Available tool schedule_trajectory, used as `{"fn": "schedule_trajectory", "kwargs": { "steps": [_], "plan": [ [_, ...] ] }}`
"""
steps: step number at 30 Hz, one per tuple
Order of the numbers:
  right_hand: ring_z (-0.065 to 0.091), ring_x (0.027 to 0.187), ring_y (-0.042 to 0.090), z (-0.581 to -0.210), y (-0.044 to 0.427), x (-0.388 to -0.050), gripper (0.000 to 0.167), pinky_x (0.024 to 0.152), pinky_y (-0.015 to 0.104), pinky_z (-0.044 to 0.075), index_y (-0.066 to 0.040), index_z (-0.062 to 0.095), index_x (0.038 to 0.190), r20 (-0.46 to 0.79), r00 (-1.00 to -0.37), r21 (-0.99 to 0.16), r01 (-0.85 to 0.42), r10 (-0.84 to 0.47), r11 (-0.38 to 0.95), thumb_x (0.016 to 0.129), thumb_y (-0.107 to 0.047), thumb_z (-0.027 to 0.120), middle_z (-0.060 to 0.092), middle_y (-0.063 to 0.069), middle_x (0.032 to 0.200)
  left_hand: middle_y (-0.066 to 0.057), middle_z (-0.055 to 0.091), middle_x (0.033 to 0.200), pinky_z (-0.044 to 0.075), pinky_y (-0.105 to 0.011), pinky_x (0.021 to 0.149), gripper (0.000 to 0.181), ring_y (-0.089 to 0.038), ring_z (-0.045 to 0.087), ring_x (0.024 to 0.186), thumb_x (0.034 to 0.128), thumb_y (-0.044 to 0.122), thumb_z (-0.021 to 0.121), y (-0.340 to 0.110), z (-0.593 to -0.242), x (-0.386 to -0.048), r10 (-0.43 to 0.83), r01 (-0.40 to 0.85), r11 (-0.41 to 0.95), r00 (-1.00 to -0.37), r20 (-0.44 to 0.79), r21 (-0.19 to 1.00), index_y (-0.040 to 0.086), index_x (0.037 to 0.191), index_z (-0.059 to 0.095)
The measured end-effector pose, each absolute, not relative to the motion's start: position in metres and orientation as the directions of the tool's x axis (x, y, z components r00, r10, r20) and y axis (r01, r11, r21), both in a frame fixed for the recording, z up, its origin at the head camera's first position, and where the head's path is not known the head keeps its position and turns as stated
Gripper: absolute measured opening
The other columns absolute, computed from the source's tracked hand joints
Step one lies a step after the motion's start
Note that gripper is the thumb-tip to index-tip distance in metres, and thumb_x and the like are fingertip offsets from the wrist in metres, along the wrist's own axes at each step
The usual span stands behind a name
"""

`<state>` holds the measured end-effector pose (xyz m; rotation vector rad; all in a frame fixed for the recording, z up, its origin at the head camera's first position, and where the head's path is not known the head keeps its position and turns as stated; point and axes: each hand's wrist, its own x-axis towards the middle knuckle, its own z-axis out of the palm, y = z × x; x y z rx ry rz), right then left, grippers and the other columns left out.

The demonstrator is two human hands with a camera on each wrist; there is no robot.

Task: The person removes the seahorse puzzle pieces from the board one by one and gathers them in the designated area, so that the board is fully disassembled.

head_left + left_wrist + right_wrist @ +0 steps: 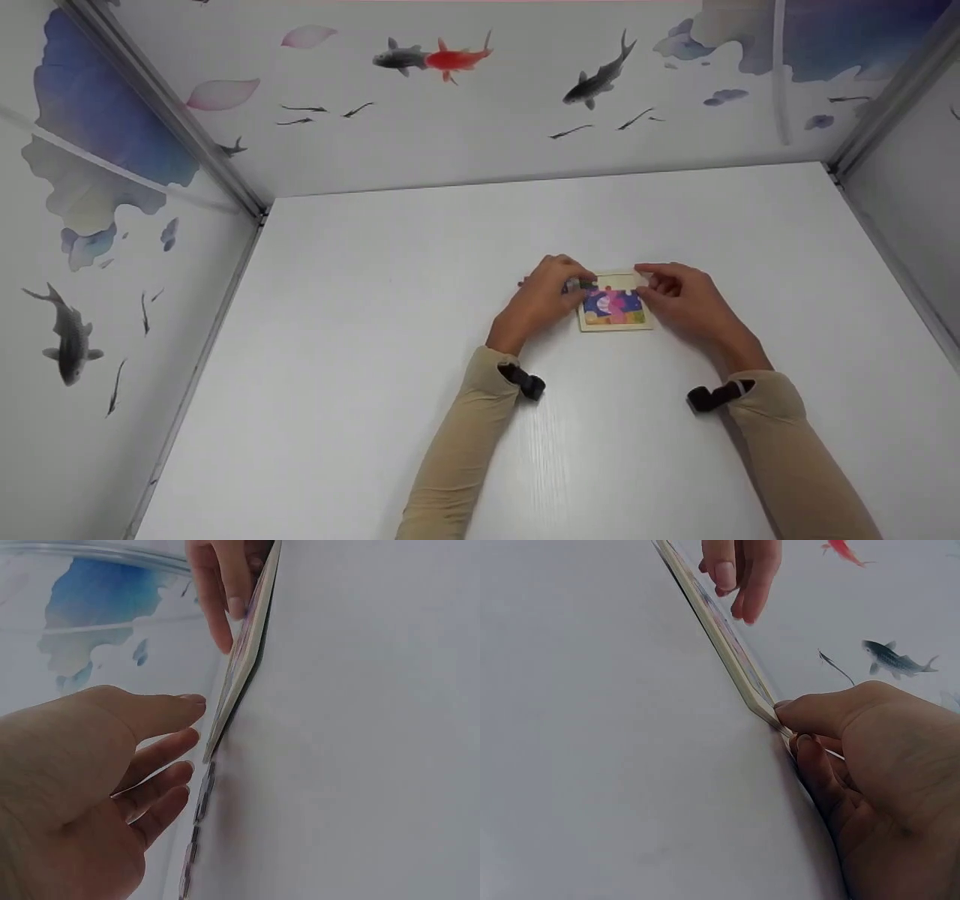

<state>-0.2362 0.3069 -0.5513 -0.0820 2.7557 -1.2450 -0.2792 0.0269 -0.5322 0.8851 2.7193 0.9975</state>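
A small square jigsaw puzzle [615, 304] in a pale wooden frame [616, 328] lies flat on the table. Its colourful lower part is filled, and a pale strip shows along the top. At the frame's right edge my right hand [686, 296] grips the rim, thumb on top and one finger reaching toward the far corner. My left hand [541, 296] hovers by the left edge, thumb and fingers apart with nothing seen between them. Loose puzzle pieces [201, 799] lie on the table beside the frame, behind the left fingers; the hand mostly hides them in the head view.
The white table [360, 337] is bounded by a back wall [480, 142] and side walls painted with fish. Each wrist, by its tan sleeve, carries a black strapped camera [529, 384].
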Motion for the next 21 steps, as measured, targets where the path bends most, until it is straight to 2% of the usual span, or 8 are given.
{"fn": "schedule_trajectory", "kwargs": {
  "steps": [9, 16, 21],
  "plan": [
    [0.055, 0.104, 0.024, -0.553, 0.310, -0.237, 0.051, 0.084, 0.020, 0.050, -0.029, 0.061, 0.155, -0.083, -0.992, -0.745, 0.000, -0.092, 0.667, 0.106, -0.042, 0.070, 0.061, 0.007, 0.116, -0.003, 0.067, 0.132, 0.047, -0.033, 0.117, 0.023, -0.020, 0.056, 0.132, 0.1033, 0.022, 0.076, 0.042, -0.534, -0.283, 0.532, 0.415, 0.628, -0.846, 0.025, 0.658, 0.016, 0.124, 0.082],
    [0.055, 0.105, 0.024, -0.553, 0.310, -0.238, 0.050, 0.086, 0.022, 0.051, -0.031, 0.060, 0.155, -0.112, -0.991, -0.750, 0.032, -0.079, 0.661, 0.107, -0.042, 0.069, 0.061, 0.006, 0.118, -0.003, 0.059, 0.146, 0.044, -0.034, 0.121, 0.022, -0.021, 0.050, 0.139, 0.1037, 0.024, 0.076, 0.046, -0.533, -0.281, 0.495, 0.372, 0.687, -0.869, -0.027, 0.625, 0.020, 0.125, 0.080],
    [0.056, 0.105, 0.024, -0.553, 0.309, -0.238, 0.050, 0.084, 0.020, 0.051, -0.028, 0.060, 0.156, -0.094, -0.991, -0.753, 0.005, -0.099, 0.658, 0.107, -0.041, 0.068, 0.062, 0.007, 0.117, -0.001, 0.060, 0.144, 0.042, -0.035, 0.122, 0.018, -0.020, 0.049, 0.138, 0.1045, 0.017, 0.074, 0.047, -0.531, -0.279, 0.500, 0.387, 0.684, -0.866, -0.011, 0.618, 0.020, 0.121, 0.080]
  ]
}}
